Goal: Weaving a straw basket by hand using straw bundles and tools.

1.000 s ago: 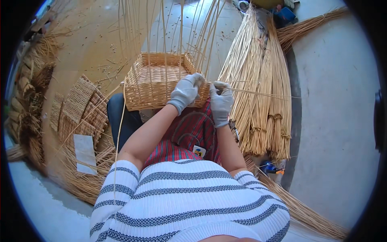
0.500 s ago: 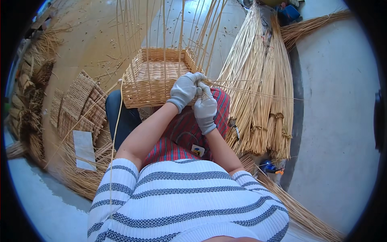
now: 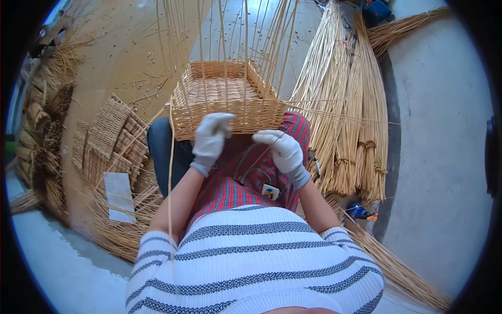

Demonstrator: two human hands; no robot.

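Observation:
A rectangular woven wicker basket point(image 3: 230, 118) rests across my knees, with long upright stakes point(image 3: 222, 36) rising from its sides. My left hand point(image 3: 210, 140), in a pale work glove, hovers at the basket's near wall. Its fingers are loosely bent, the thumb apart, and nothing shows in them. Just below the near right corner is my right hand point(image 3: 285, 154), also gloved, its fingers drawn together. A thin dark strand point(image 3: 265, 150) runs down from these fingers over my lap. Long loose wicker strands point(image 3: 340, 113) stick out to the right from the basket's corner.
Tied bundles of pale wicker rods point(image 3: 342, 120) lie on the right, with a darker bundle point(image 3: 410, 29) beyond them. Woven mats point(image 3: 110, 125) and a white sheet point(image 3: 120, 196) lie on the left. A blue tool point(image 3: 361, 211) with an orange tip is near my right elbow.
Both hands have left the basket's near right corner, where they were together. They are now apart and lower, the left one further left. The basket has shifted slightly right in view.

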